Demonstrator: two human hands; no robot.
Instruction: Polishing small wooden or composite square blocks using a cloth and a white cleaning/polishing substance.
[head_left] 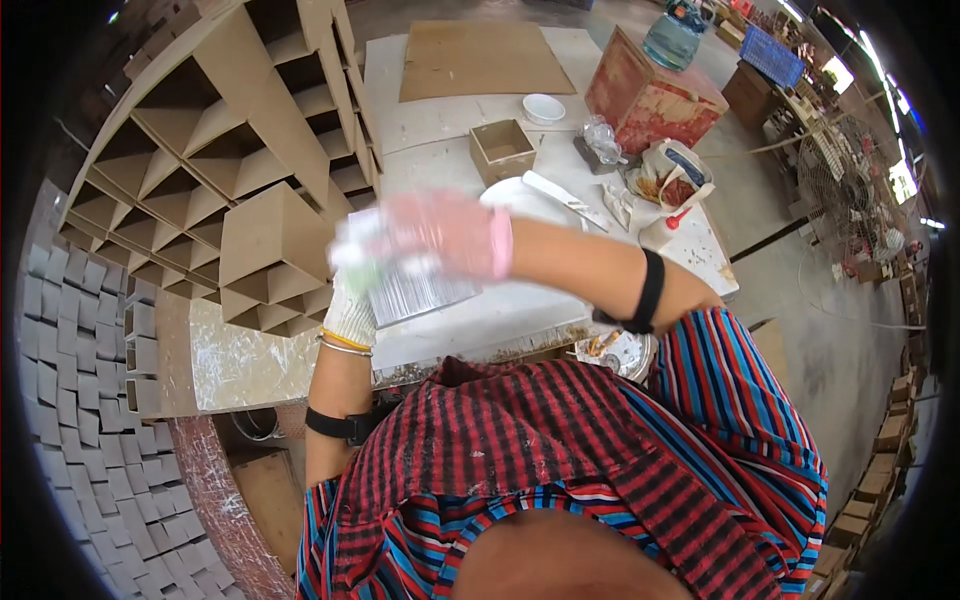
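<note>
A silver-grey, streaky rectangular piece [432, 292] is in front of me over the table, partly covered by my hands. My left hand [350, 308], in a white knit glove, is against its left edge; its fingers are hidden or blurred. Across the top of the piece reaches my right hand [435, 232], in a pink glove, smeared by motion. A pale green patch shows between the hands, too blurred to name. Beyond my right wrist, a white-handled flat blade [560, 195] rests across a white round dish or sheet [508, 194].
Left stands a stack of open cardboard boxes [265, 235]. On the white table [400, 130] are an open cardboard box [503, 152], a white bowl [543, 109], a cardboard sheet [485, 60], a red-tipped bottle [660, 232] and a worn red crate [650, 95]. Grey boxes [110, 480] fill the lower left.
</note>
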